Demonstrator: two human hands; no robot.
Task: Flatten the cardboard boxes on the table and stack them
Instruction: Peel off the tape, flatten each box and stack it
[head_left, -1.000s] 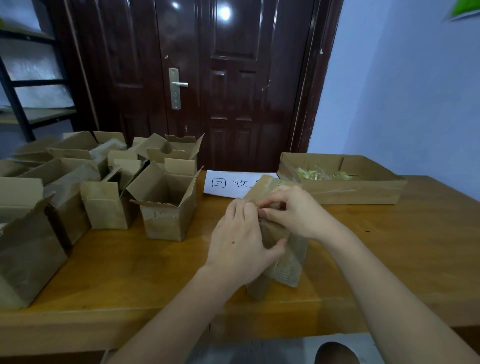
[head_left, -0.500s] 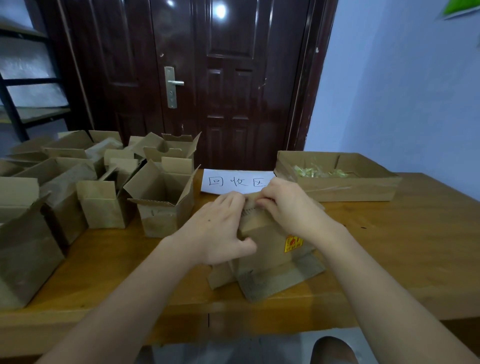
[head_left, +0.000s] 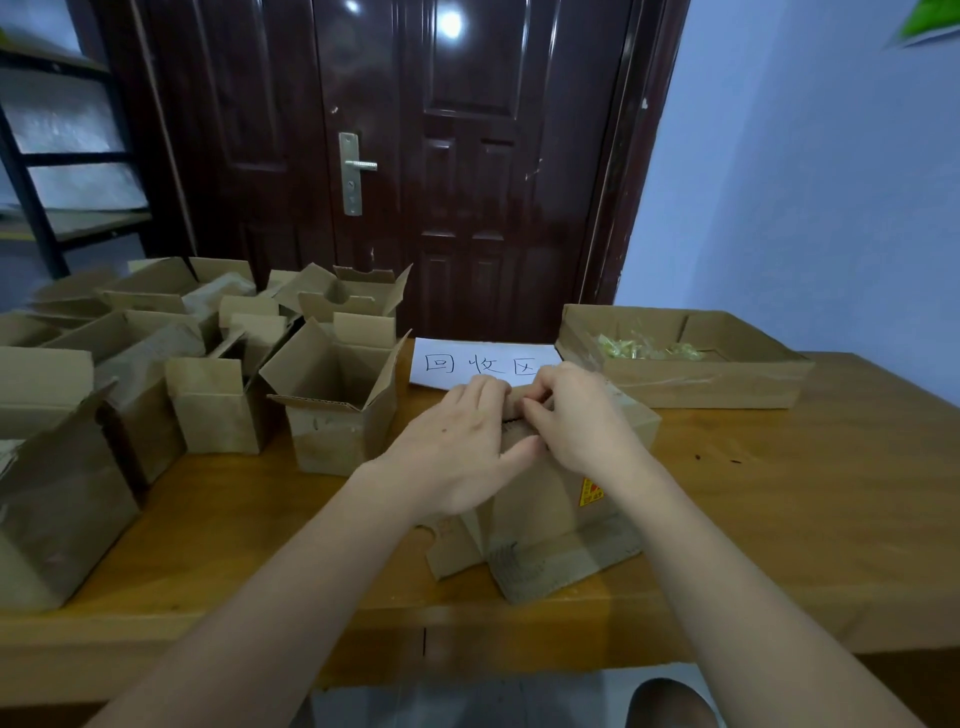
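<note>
A small cardboard box (head_left: 540, 512) with a yellow sticker stands on the wooden table (head_left: 779, 519) right in front of me, its lower flaps splayed out toward me. My left hand (head_left: 457, 457) grips its top left edge, thumb on the near face. My right hand (head_left: 576, 421) pinches the top edge beside it with curled fingers. Both hands hide the box's top. Several open cardboard boxes (head_left: 332, 395) crowd the table's left half.
A white paper sign (head_left: 467, 364) with handwritten characters lies behind the held box. A shallow cardboard tray (head_left: 717, 384) holding yellowish scraps sits at the back right. A dark door stands beyond the table, and a shelf rack is at far left.
The box was turned from a narrow edge-on pose to face me, with its sticker showing and bottom flaps spread on the table. Both hands stayed on its top edge.
</note>
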